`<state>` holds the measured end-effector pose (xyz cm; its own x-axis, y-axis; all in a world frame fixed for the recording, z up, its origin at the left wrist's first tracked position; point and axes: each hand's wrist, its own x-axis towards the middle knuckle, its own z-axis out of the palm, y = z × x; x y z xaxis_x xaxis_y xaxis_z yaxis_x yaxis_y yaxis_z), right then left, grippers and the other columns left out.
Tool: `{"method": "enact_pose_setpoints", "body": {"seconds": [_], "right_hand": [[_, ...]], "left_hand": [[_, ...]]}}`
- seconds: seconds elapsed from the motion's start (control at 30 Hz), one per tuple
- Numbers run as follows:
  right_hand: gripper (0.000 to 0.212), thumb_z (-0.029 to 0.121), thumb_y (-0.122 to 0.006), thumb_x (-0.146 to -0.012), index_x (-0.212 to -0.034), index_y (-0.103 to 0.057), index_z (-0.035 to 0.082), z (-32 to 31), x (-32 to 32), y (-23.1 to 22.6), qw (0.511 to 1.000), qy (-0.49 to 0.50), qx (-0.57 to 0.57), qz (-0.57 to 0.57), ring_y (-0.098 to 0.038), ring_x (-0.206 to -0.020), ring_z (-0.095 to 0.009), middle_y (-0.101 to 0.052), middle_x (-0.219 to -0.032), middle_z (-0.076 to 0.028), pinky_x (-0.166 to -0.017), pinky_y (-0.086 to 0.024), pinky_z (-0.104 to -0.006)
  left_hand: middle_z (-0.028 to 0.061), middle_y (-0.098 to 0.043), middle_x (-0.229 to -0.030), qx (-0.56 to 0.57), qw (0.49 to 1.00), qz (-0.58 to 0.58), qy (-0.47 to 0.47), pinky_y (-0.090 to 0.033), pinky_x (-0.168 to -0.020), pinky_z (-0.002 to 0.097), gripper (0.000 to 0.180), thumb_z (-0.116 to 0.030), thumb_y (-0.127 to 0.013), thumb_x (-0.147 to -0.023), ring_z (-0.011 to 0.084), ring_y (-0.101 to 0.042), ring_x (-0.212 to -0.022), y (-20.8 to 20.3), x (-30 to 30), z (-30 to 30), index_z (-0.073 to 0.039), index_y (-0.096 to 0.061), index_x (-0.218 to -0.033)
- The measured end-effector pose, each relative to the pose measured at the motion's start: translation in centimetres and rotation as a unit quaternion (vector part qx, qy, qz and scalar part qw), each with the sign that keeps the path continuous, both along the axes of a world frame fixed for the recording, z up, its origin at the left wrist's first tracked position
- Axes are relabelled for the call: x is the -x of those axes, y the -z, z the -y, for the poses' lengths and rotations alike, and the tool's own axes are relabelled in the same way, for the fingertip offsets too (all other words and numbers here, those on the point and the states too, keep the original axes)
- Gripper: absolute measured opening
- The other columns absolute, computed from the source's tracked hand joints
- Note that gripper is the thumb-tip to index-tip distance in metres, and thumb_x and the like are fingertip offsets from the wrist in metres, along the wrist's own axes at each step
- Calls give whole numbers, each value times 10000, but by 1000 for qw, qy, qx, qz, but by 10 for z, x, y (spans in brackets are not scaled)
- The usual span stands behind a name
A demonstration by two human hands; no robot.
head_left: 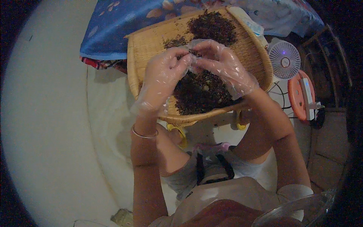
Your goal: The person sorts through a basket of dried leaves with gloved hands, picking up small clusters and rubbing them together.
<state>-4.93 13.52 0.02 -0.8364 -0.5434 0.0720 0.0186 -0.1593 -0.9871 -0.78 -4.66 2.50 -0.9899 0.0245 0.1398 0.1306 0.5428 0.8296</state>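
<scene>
Both my hands wear clear, loose plastic gloves and meet above a woven bamboo tray (145, 51). My left hand (164, 70) has its thumb and fingers pinched together. Against it, the fingertips of my right hand (227, 66) are pinched too. Whatever lies between the fingertips is too small and blurred to name. Below the hands, a pile of dark, crumbly dried bits (204, 98) covers the near part of the tray. A second dark pile (211, 28) lies at the tray's far side, with a thin scatter of bits (174, 41) to its left.
Blue patterned cloth (113, 34) drapes a surface behind the tray. To the right stand a small white fan (284, 60) and an orange stool (297, 94) bearing a white power strip (308, 94), with black cables nearby. My knees are close to the tray's near rim.
</scene>
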Motion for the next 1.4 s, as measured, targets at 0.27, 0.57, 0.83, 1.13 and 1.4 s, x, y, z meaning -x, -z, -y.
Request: {"method": "enact_pose_setpoints", "body": {"seconds": [0.27, 0.57, 0.83, 1.13, 1.4], "right_hand": [[381, 171, -626, -880, -1199, -520, -8, -3, -5, -16, 998, -27, 56, 29, -617, -948, -202, -598, -1077, -96, -845, -511, -323], [367, 309, -653, -869, -1092, -563, 31, -7, -3, -22, 997, 8, -20, 71, -598, -711, -117, -600, -904, -31, -588, -494, -243], [247, 235, -604, -909, -1043, -575, 30, -6, 8, -7, 999, -37, 0, -8, -614, -710, -116, -596, -844, -25, -612, -517, -250], [286, 279, -627, -888, -995, -579, 18, -1, 10, -14, 996, 27, -45, 69, -605, -678, -129, -600, -786, -49, -585, -508, -269], [299, 306, -631, -885, -979, -587, 26, 0, 11, -18, 996, -43, 18, 71, -598, -685, -118, -609, -819, -46, -584, -500, -259]], "left_hand": [[-5, -632, -822, -215, 976, 23, -17, -450, -691, 227, 232, -202, -646, -865, 67, -537, -728, 5, 7, 3, -7, -665, -988], [-5, -629, -836, -167, 985, 24, 21, -449, -712, 229, 218, -200, -652, -860, 66, -542, -760, 5, 5, 0, -9, -666, -966], [-6, -620, -832, -186, 982, 21, 24, -436, -702, 216, 208, -194, -642, -875, 56, -530, -769, 14, 6, -4, -11, -656, -973], [-7, -612, -807, -133, 991, 15, 12, -429, -681, 210, 213, -200, -641, -877, 45, -517, -748, 11, 6, 0, -10, -652, -971], [-21, -580, -758, -179, 984, -12, 14, -417, -633, 203, 189, -173, -634, -873, 40, -485, -695, 17, 9, 2, -9, -653, -964]]}}
